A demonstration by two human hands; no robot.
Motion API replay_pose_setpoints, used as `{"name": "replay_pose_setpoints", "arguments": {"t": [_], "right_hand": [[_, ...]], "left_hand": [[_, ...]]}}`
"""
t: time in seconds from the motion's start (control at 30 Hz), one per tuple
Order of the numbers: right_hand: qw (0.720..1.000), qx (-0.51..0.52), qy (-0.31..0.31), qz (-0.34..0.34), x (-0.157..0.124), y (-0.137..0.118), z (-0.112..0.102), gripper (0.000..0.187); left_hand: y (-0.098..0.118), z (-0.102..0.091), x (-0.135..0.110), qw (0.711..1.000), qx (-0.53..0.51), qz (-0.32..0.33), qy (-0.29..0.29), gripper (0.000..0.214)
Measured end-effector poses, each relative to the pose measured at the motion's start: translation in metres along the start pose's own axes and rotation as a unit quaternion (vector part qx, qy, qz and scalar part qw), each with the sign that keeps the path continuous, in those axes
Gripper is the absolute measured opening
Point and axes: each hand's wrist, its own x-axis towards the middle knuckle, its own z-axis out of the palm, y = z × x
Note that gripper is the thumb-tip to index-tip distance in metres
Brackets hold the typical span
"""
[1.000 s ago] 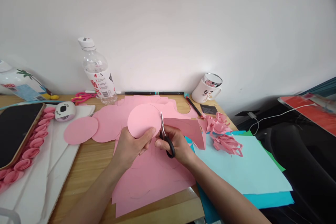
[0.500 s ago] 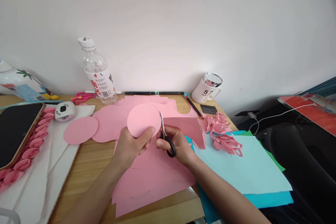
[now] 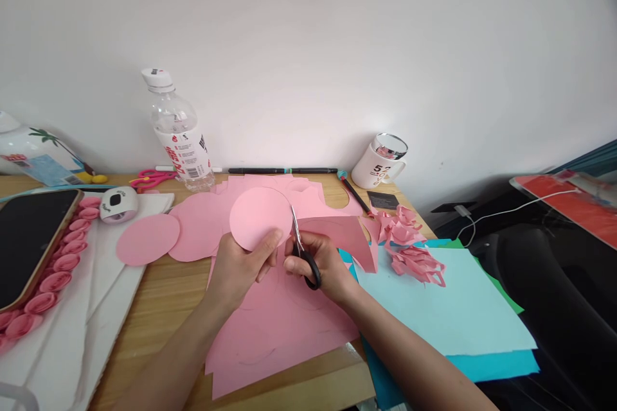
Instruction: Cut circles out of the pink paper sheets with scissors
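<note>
My left hand (image 3: 245,266) pinches the lower edge of a pink paper circle (image 3: 258,217), thumb on top. In my right hand (image 3: 321,263) is a pair of scissors (image 3: 303,249) with black handles, the blades pointing up along the circle's right edge. A curled pink offcut (image 3: 337,231) stands to the right of the blades. Beneath both hands lie pink sheets (image 3: 270,340) with drawn outlines. More cut circles, a near one (image 3: 148,239) and others (image 3: 195,228) overlapping, rest to the left.
A plastic bottle (image 3: 180,135), pens (image 3: 284,171) and a white mug (image 3: 380,164) stand or lie along the wall. Crumpled pink scraps (image 3: 418,264) sit on light blue paper (image 3: 448,308) at right. At left are pink scissors (image 3: 152,178) and a phone (image 3: 33,237) beside paper roses (image 3: 55,280).
The held circle and both hands have shifted slightly left. The scissors stay at the circle's right edge, their tip a little lower and further left.
</note>
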Motion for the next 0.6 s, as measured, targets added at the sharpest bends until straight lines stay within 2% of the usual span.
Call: {"name": "replay_pose_setpoints", "arguments": {"t": [0.1, 0.27, 0.6], "right_hand": [[1.0, 0.012, 0.004, -0.007, 0.0007, -0.001, 0.0, 0.043], [1.0, 0.005, 0.006, -0.023, 0.0016, -0.0034, -0.0009, 0.049], [1.0, 0.011, -0.006, -0.015, 0.0018, -0.0012, -0.0025, 0.048]], "left_hand": [[0.0002, 0.0003, -0.0002, 0.999, 0.012, -0.023, 0.028, 0.039], [0.0039, 0.0025, -0.0015, 0.999, -0.01, -0.05, 0.004, 0.035], [0.0041, 0.0023, -0.0011, 0.998, -0.028, -0.052, -0.002, 0.035]]}}
